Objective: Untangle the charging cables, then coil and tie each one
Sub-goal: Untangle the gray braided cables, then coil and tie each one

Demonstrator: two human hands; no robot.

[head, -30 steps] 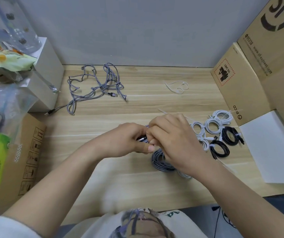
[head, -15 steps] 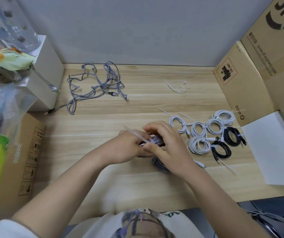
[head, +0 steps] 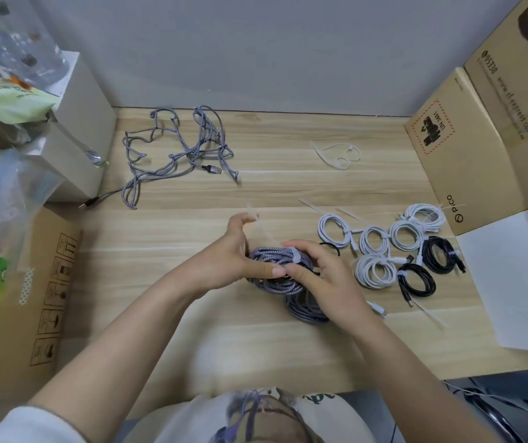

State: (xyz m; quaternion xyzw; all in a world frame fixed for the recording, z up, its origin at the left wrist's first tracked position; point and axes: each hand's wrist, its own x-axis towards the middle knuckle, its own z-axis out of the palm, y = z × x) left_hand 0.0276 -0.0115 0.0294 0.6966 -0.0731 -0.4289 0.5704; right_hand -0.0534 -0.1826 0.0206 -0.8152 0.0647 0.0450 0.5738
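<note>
Where the wooden worktop [head: 192, 340] meets the grey wall, cardboard boxes [head: 479, 129] stand stacked along the right side, and a white sheet [head: 518, 282] lies flat in front of them. On the left stand a brown carton [head: 48, 302] and a white box [head: 77, 129], with plastic bags piled on top. At the back left of the worktop sprawls a tangled grey braided cable [head: 179, 151], loose and well apart from the hands. To the right sit the tied coils: four white coils [head: 380, 247] in a cluster and two black coils [head: 428, 266] just beside them, near the boxes. A loose white tie [head: 336, 153] lies looped at the back right. In the middle, lifted just off the worktop, is a grey braided coil [head: 275, 266] held between both hands. The left hand [head: 224, 260] has its grip closed on the coil's left side, thumb across the front, with its raised fingers pinching the long end of a white cable tie [head: 264, 235] that wraps the coil's top. The right hand [head: 323, 276] grips the coil's right side, fingers curled over the tie's band. A second grey coil [head: 307, 310] lies on the worktop under the right hand.
</note>
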